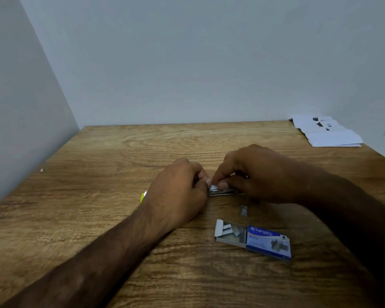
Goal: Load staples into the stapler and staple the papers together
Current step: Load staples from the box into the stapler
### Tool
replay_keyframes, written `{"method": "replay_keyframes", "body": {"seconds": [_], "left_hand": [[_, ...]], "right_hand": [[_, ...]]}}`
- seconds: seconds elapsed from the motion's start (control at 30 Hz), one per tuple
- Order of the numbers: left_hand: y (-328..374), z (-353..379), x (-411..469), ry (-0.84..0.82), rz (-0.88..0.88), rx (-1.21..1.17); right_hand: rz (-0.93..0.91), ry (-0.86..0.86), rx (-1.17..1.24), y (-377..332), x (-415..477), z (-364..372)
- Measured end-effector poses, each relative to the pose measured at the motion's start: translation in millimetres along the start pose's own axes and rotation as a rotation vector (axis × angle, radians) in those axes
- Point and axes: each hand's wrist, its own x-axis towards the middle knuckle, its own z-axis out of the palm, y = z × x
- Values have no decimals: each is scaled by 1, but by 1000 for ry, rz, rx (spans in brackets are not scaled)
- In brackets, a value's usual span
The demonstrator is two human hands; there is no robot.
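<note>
Loading looks underway: the left hand (178,187) grips the stapler (222,192) while the right hand (253,172) pinches a staple strip (214,187) at its channel. The next move calls for seating it squarely.

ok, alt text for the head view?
The left hand grips the stapler while the right hand pinches a staple strip at its metal channel. An open staple box and a loose strip lie nearer on the wooden table; papers sit far right.

Left hand (178,190) and right hand (257,173) close together, both curled, pinching.
</note>
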Motion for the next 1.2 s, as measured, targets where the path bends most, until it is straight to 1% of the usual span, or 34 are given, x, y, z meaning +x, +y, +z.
{"method": "replay_keyframes", "body": {"seconds": [0.13, 0.3, 0.5, 0.6, 0.97, 1.1, 1.2], "left_hand": [[-2, 0, -2, -4, 27, 0], [-12, -10, -4, -44, 82, -130], [-16, -10, 3, -38, 59, -101], [-18, -9, 4, -34, 69, -87], [-16, -5, 2, -21, 68, -77], [-15, -5, 1, -18, 70, -91], [-16, -4, 2, -18, 51, -99]], "right_hand": [[22, -3, 14, 1, 2, 2], [10, 33, 82, 6, 2, 6], [-17, 99, 80, 12, 6, 15], [-8, 119, 131, 14, 8, 19], [-40, 82, 287, 15, 8, 19], [-63, 36, 297, 14, 6, 14], [-60, 65, 273, 14, 7, 18]]}}
